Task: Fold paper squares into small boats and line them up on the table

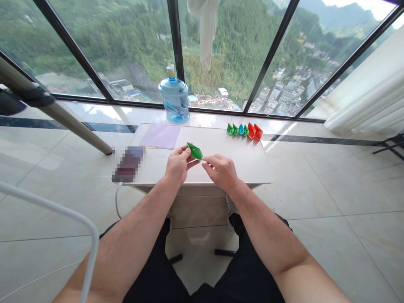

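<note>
Over the front part of the small white table, my left hand (178, 163) pinches a green folded paper boat (195, 151) between thumb and fingers. The boat is tilted, with one point toward the upper left. My right hand (222, 169) is at the boat's right-hand tip, its fingertips closed in close to that corner. At the table's back right stands a row of finished paper boats: green ones (235, 129), a blue one (241, 129) and orange-red ones (255, 132). Back left on the table lie flat purple paper sheets (161, 135), with a yellowish edge showing beneath.
The white table (214, 143) stands before a large window. A blue water jug (174, 100) is behind it on the ledge. A pixelated device (128, 164) with a cable lies at the left edge. A pole (78, 122) and a white tube (85, 221) cross the left side.
</note>
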A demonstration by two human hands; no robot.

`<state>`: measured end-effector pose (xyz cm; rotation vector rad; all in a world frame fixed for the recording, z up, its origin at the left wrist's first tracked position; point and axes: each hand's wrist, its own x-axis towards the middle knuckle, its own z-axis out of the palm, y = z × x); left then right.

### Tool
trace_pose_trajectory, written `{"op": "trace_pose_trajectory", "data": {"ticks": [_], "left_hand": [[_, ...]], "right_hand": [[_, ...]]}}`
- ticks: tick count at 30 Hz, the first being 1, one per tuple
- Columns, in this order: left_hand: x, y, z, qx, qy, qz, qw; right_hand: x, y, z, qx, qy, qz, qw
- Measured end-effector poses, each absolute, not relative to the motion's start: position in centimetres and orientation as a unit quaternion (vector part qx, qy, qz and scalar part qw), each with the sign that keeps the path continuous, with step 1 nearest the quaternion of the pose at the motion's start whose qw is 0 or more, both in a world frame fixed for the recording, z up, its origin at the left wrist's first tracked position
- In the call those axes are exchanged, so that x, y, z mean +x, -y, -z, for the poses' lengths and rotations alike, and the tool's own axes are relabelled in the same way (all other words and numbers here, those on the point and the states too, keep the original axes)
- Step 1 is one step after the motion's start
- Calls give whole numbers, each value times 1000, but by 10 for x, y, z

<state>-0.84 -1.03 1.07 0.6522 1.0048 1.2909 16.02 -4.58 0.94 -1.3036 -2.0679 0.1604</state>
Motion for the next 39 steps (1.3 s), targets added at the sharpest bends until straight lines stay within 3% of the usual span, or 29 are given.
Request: {"op": "trace_pose_trajectory", "data": {"ticks": [9, 16, 23, 39], "left_hand": [[4, 14, -7, 277, -454, -529, 661], [9, 12, -7, 311, -541, -464, 629], [8, 20, -13, 399, -567, -362, 623], [10, 23, -10, 439, -581, -317, 608]], "right_hand": [[161, 47, 0, -489, 820, 7, 297], [190, -18, 21, -618, 736, 45, 272], [205, -93, 31, -726, 670, 27, 152], [203, -124, 24, -774, 626, 3, 96]]}}
